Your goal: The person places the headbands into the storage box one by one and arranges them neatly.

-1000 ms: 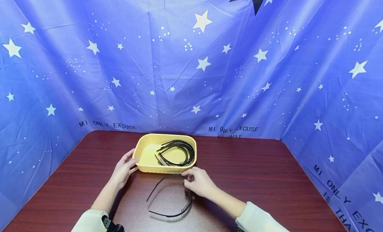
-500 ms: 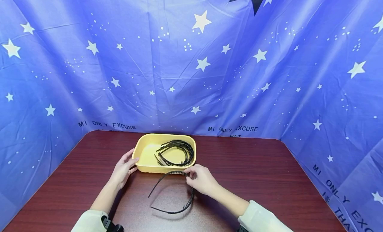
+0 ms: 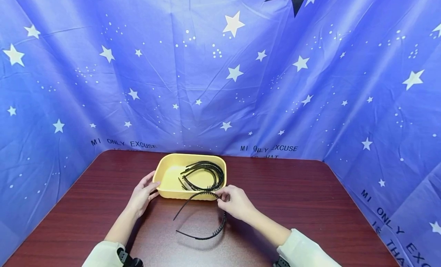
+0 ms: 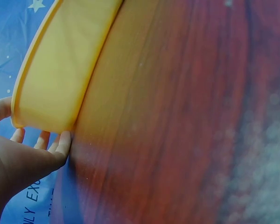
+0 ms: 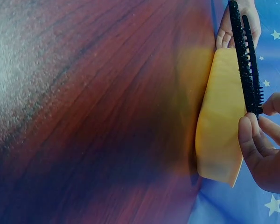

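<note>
A black toothed headband (image 3: pixel 219 231) is pinched near its bend between the thumb and fingers of my right hand (image 3: pixel 237 202). Its two free ends point left, and it is held up off the table in front of the yellow bin (image 3: pixel 165 194). In the right wrist view the headband (image 5: pixel 245 70) appears edge-on across the bin's side. My left hand (image 3: pixel 139 196) grips the bin's left end, thumb at the rim and fingers against the outer wall (image 4: pixel 60 70). Several more black headbands (image 3: pixel 218 171) lie nested in the right part of the bin.
The dark red wood-grain table (image 3: pixel 293 205) extends to both sides of the bin. Behind it and at both sides hangs a blue cloth (image 3: pixel 203 75) with white stars and lettering.
My right hand has raised the headband and carried it forward and slightly right, so its top now overlaps the bin's front edge in the head view. My left hand and the bin stay put.
</note>
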Demonstrator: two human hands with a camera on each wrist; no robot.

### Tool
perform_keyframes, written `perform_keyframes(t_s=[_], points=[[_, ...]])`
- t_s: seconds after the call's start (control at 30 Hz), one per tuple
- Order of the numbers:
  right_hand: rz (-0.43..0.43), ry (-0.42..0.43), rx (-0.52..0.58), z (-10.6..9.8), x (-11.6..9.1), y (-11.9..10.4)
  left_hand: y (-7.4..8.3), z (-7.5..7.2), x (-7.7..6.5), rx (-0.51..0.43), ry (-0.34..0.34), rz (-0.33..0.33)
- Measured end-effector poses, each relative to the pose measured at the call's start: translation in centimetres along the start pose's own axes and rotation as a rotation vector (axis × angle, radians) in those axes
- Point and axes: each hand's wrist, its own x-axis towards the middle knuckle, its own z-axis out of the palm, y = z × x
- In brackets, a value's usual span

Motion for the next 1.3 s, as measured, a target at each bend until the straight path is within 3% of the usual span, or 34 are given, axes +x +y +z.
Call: perform_keyframes(t_s=[1.3], points=[[0.117, 0.109, 0.024, -2.8, 1.0, 0.8, 0.0, 0.1, 0.0, 0.015, 0.006, 0.008]])
